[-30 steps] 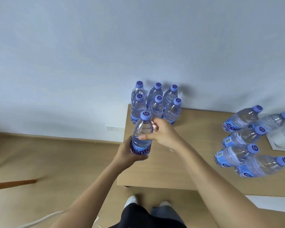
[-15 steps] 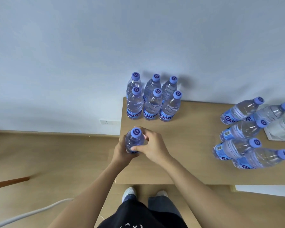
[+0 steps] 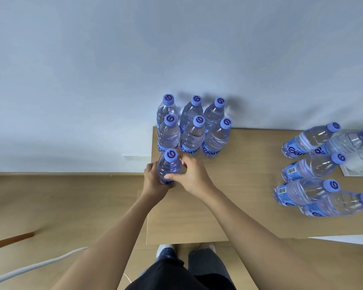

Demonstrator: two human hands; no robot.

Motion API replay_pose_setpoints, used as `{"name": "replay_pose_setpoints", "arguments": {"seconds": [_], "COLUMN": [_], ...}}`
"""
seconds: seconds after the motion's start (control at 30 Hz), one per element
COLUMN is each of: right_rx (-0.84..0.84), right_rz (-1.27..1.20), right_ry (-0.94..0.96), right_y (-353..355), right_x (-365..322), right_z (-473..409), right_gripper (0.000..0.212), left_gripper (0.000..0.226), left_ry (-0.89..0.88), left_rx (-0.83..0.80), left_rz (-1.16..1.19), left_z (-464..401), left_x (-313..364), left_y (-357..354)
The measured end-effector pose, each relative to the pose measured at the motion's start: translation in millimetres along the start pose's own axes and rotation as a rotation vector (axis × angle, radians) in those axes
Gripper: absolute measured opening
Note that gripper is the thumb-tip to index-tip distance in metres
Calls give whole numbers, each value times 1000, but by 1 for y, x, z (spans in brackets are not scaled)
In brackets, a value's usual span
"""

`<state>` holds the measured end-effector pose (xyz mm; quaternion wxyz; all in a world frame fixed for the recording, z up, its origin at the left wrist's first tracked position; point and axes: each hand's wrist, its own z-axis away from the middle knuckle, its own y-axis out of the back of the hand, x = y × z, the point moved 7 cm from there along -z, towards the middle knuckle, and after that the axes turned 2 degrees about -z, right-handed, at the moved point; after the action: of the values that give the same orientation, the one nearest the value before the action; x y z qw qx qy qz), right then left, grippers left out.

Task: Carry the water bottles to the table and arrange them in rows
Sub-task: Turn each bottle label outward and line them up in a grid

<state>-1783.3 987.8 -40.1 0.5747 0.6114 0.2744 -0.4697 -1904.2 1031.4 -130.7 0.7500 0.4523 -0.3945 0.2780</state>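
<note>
Bottle stands upright at the worktop corner, gripped mid-body by left hand and right hand; full, it likely feels heavy, smooth and slightly squeezable.

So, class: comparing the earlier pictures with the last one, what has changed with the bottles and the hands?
The held bottle came down to the table's near left corner, just before the six standing bottles. Both hands, left hand and right hand, still grip it. The bottles at the right stayed put.
</note>
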Motion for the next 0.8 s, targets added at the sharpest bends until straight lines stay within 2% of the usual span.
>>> {"name": "replay_pose_setpoints", "arguments": {"seconds": [0.17,0.33,0.6,0.8], "right_rx": [25,77,61,109], "right_rz": [6,38,34,36], "right_ry": [17,56,29,4], "right_y": [-2,1,0,-5], "right_x": [2,2,0,-5], "right_z": [-15,-24,-24,-11], "right_gripper": [60,61,65,90], "left_gripper": [64,68,67,76], "left_ry": [-79,-44,-46,3], "left_rx": [33,18,13,36], "left_rz": [-71,-80,-87,-42], "left_z": [-17,-30,-33,-19], "left_x": [7,5,9,10], "left_y": [3,4,3,5]}}
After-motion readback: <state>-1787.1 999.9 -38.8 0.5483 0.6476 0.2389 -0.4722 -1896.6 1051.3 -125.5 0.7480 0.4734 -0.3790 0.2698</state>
